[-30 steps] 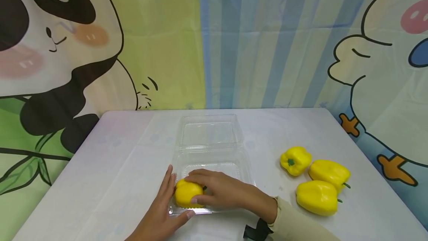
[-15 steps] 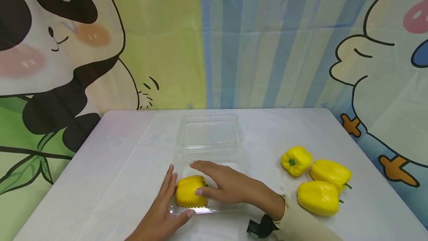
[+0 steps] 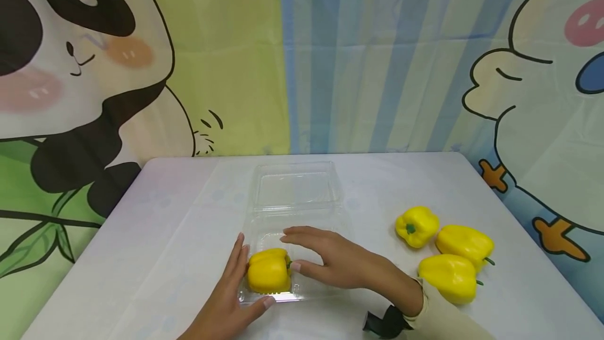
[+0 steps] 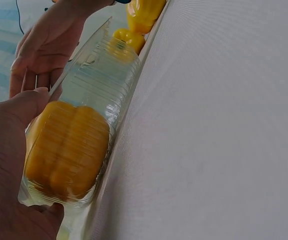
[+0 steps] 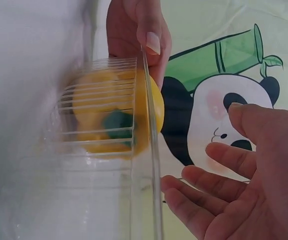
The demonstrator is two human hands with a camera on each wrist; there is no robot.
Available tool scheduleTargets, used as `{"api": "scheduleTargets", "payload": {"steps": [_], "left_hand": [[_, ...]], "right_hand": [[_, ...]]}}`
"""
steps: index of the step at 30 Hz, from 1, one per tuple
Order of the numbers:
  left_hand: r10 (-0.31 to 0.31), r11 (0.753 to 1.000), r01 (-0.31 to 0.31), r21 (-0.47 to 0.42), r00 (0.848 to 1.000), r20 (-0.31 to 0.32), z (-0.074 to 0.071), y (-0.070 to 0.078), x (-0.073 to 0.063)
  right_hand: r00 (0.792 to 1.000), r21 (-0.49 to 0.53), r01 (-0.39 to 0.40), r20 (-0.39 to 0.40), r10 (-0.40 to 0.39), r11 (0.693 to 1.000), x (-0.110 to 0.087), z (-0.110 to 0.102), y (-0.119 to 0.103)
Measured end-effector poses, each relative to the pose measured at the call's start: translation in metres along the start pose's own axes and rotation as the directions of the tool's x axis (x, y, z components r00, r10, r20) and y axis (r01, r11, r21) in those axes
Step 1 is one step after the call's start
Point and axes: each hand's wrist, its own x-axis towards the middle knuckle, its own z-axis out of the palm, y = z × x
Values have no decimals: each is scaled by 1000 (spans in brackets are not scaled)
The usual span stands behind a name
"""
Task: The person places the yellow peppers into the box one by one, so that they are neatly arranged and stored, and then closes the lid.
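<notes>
A yellow bell pepper (image 3: 269, 271) lies in the left end of an unlidded clear plastic clamshell container (image 3: 311, 294), its green stem pointing right. My left hand (image 3: 227, 290) holds the container's near left corner, with fingers along the left side and the thumb at the front rim. The left wrist view shows the same pepper (image 4: 66, 150) through the ribbed wall, between that thumb and fingers. Just right of the pepper, my right hand (image 3: 337, 261) hovers over the container with its fingers spread and nothing in them. From the right wrist, its fingers (image 5: 209, 192) appear apart from the pepper.
Three more yellow bell peppers, a back one (image 3: 417, 226), a right one (image 3: 464, 245) and a front one (image 3: 448, 277), sit on the white table (image 3: 155, 245) at the right. The container's lid (image 3: 297, 189) lies folded back behind its base. Cartoon-printed cloth (image 3: 354, 56) hangs behind.
My right hand has let go of the pepper and drawn back to the right. The pepper stays in the container's left end. My left hand keeps its place.
</notes>
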Motion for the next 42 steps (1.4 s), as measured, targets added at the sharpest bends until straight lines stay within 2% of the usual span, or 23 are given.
{"api": "scheduleTargets", "payload": {"steps": [8, 15, 19, 24, 32, 39, 42], "left_hand": [[-14, 1000, 14, -1, 1000, -5, -1, -1, -1], [28, 1000, -28, 6, 999, -16, 0, -4, -1], [38, 999, -37, 16, 999, -18, 0, -3, -1], [17, 1000, -17, 19, 1000, -11, -1, -2, -2], [2, 1000, -2, 0, 1000, -7, -2, -1, -1], [-1, 1000, 1, 7, 1000, -7, -3, 1, -1], [4, 1000, -4, 12, 1000, -7, -3, 0, -2]], "right_hand": [[999, -2, 10, -48, -10, 1000, -18, -7, 4], [996, 17, -35, -76, 36, 999, -37, -14, 11], [993, 5, -36, -110, 36, 999, -47, -17, 14], [985, -23, -35, -168, 31, 999, -60, -22, 16], [973, -45, -109, -208, 98, 993, -79, -34, 18], [951, -65, -193, -256, 171, 979, -96, -40, 17], [944, -96, -209, -280, 175, 973, -103, -42, 17]]}}
